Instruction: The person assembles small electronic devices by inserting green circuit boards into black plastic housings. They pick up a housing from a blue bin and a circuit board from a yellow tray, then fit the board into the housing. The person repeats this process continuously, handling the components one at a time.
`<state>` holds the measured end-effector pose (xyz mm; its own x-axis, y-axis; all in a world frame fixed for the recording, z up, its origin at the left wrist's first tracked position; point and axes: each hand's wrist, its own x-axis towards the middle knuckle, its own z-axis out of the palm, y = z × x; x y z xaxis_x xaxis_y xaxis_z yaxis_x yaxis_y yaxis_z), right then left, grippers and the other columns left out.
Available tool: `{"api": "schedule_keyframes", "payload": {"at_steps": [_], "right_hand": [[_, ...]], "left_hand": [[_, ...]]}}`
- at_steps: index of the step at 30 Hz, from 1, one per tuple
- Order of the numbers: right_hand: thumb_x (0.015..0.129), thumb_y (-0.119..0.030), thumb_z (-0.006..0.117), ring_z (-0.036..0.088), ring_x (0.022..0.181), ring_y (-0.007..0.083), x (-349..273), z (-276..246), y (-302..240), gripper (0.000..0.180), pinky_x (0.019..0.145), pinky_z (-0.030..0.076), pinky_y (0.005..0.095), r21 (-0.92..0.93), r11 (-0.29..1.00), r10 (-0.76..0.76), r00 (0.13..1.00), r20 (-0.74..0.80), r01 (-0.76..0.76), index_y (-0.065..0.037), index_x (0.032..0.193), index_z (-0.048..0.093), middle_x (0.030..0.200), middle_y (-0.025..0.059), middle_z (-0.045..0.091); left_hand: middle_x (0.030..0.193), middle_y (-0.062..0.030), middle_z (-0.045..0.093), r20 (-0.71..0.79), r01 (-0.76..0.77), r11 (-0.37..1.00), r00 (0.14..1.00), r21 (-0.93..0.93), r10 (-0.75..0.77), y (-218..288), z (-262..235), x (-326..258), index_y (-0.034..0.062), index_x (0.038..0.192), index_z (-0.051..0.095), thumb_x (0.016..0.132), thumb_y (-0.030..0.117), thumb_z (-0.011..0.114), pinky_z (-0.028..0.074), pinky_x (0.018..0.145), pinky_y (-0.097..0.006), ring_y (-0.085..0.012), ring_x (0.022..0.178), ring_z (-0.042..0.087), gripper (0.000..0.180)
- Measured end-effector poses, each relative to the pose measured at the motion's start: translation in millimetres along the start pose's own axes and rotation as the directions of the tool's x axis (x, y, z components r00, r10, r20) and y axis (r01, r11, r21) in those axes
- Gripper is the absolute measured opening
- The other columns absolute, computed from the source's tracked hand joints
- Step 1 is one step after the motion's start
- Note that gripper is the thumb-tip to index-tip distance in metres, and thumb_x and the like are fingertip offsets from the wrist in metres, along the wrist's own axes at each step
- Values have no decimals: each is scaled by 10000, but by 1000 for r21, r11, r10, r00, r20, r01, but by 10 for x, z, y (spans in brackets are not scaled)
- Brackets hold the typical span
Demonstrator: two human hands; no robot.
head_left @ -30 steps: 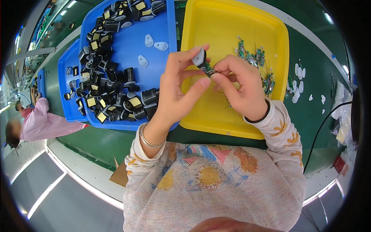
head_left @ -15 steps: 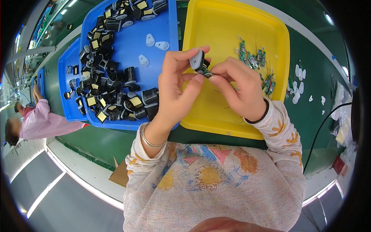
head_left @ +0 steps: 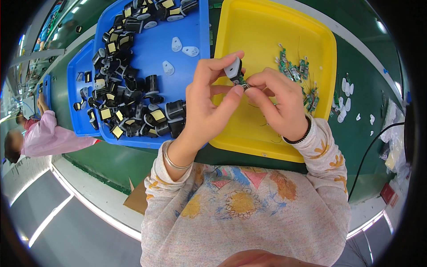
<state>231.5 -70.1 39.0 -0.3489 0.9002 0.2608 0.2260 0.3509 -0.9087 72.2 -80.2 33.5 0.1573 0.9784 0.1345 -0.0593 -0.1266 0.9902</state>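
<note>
I have both hands raised over the near left corner of the yellow tray (head_left: 267, 35), working one small part between them. My left hand (head_left: 209, 107) pinches a small black part with a white teardrop cap (head_left: 233, 70), thumb below and forefinger curled over the top. My right hand (head_left: 278, 104) meets it from the right, thumb and forefinger pressed together on a tiny green board (head_left: 243, 83) at the part's lower edge; its other fingers are curled in.

To do this well, I judge the left pinch should hold the part steady while only the right fingertips move, keeping the board square to the body and any thin leads unbent.

Further right in the tray lies a loose cluster of green boards (head_left: 298, 73). To the left, the blue tray (head_left: 187, 26) holds a heap of black parts with yellow labels (head_left: 129, 111) and a few white caps (head_left: 177, 44)
</note>
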Motion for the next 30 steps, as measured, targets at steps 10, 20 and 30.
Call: {"api": "schedule_keyframes", "payload": {"at_steps": [10, 20, 30], "right_hand": [[770, -44, 592, 577, 669, 198, 65, -43, -79, 95, 559, 478, 258, 85, 993, 75, 992, 99, -84, -5, 841, 542, 765, 88, 555], [761, -159, 629, 565, 598, 202, 950, -939, 524, 150, 559, 462, 271, -561, 815, -102, 989, 106, 144, -29, 789, 561, 683, 78, 570], [793, -229, 580, 575, 778, 279, 1812, -1550, 1827, 177, 674, 459, 350, -843, 538, 170, 980, 99, -9, -74, 873, 548, 815, 82, 615]], "left_hand": [[1146, -103, 539, -47, 72, 985, 996, -155, -80, 0, -69, -30, 33, 1095, 490, 757, -2, 603, 501, 706, -263, -150, 974, 535, 358], [1179, -103, 505, -53, 51, 22, 990, 998, 128, 142, -1082, 288, 100, 1024, 586, 728, 251, 649, 377, 901, -429, -356, 1096, 394, 338], [928, -89, 603, -92, 126, -129, 967, 984, 239, 7, -1659, 641, 64, 934, 596, 659, 203, 706, 431, 788, -349, -295, 950, 522, 327]]}}
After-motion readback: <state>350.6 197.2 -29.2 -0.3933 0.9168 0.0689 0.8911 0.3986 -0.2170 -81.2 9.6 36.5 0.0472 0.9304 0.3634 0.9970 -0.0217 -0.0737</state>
